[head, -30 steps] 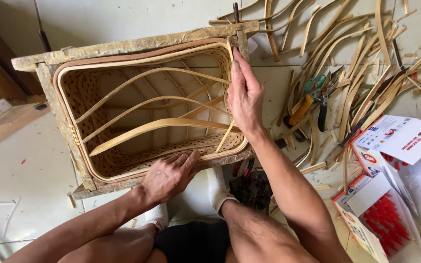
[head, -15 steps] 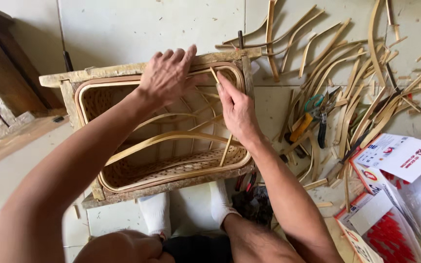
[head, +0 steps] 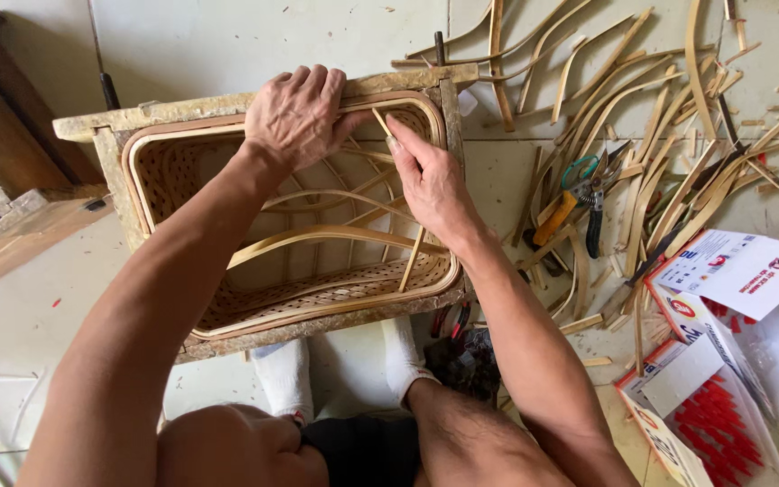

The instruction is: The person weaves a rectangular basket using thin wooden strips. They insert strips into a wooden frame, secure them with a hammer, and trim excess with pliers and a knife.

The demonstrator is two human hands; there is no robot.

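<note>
A rectangular woven rattan basket (head: 299, 261) sits on the pale floor (head: 227, 36) inside a rough wooden frame mould (head: 110, 122), its mouth turned up toward the head camera and the person's white-socked feet just below its near edge. Inside it, several long curved bamboo strips (head: 317, 236) arch across the hollow from wall to wall, and the near wall shows tight horizontal weaving under a smooth pale rim band. The left hand (head: 295, 113) lies knuckles-up over the far rim, fingers curled down on the edge, gripping it. The right hand (head: 426, 176) is just beside it, its thumb and forefinger pinched narrowly on a thin bamboo sliver (head: 379, 120) that leans against the far rim between the two hands. To the right, at the frame's edge, an open cardboard box (head: 723, 397) holds a clear bag of red pieces, with white printed flaps folded outward. Between the box and the basket, loose cut strips (head: 660, 117) lie scattered in a heap, and yellow-handled pliers (head: 556, 216) and green-handled shears (head: 592, 185) rest among them. Dark wooden boards (head: 2, 153) lie at the left.
</note>
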